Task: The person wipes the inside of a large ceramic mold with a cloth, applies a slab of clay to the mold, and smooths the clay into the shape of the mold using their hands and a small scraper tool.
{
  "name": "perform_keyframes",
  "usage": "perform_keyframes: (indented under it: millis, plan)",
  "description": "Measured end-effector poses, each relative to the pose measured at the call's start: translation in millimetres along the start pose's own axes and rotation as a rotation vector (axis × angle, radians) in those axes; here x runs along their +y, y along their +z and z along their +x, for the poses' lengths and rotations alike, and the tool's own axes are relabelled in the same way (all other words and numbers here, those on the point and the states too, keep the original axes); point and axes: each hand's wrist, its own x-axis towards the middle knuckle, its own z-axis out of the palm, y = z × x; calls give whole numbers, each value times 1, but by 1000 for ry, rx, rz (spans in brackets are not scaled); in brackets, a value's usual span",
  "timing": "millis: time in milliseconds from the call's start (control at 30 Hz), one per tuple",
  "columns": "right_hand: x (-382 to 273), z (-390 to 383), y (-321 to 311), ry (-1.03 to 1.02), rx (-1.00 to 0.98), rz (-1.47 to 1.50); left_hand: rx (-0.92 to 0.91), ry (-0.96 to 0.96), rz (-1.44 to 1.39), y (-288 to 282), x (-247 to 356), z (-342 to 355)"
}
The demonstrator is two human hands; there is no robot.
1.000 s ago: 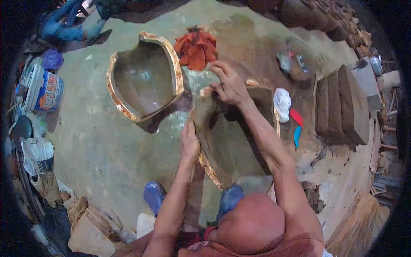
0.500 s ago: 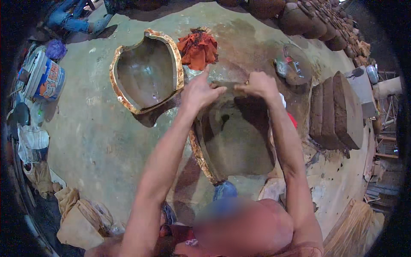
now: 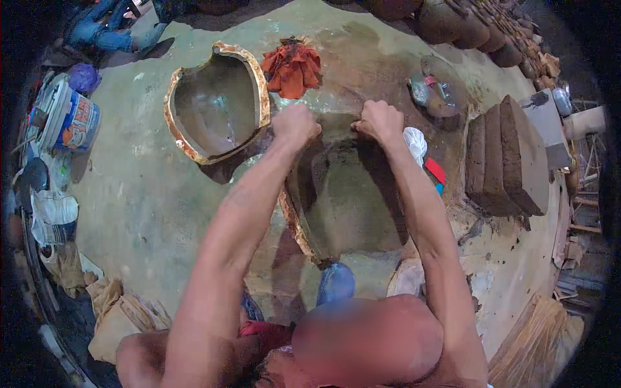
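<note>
A half mould (image 3: pixel 297 226) with a crusty orange-and-white rim lies before me, a wet grey clay sheet (image 3: pixel 346 213) covering its hollow. At its far end, my left hand (image 3: pixel 296 124) is closed in a fist by the left corner. My right hand (image 3: pixel 380 121) is closed by the right corner, thumb pressed against bent fingers. Whatever either hand grips is too small or hidden to make out. Beyond and left of them sits a second half mould (image 3: pixel 171 110) with a similar rim, its hollow smooth and grey. A crumpled orange-red cloth (image 3: pixel 292 70) lies just past my left hand.
Thick clay slabs (image 3: pixel 511 158) stand at right. A round dark disc (image 3: pixel 446 77) with small items lies behind them. White plastic (image 3: pixel 415 143) and a red object (image 3: pixel 435 170) sit by my right forearm. A bucket (image 3: pixel 77 119) is at left; round pots (image 3: pixel 446 29) line the back.
My left hand has curled from an outstretched finger into a fist. My hands are slightly farther apart. The white plastic and more of the red object now show beside my right forearm.
</note>
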Motion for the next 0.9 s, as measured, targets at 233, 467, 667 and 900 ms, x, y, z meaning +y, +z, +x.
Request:
perform_keyframes:
  millis: [233,467,667,900]
  plan:
    - [-12,-2,1,14,-5,-16,90,-21,76,13,9,8]
    - [-11,2,8,-39,107,-99,113,-36,5,15,12,7]
    - [-13,6,25,-15,141,-50,157,14,29,21,22,7]
    - [-18,3,18,-17,78,-62,254,109,93,23,19,0]
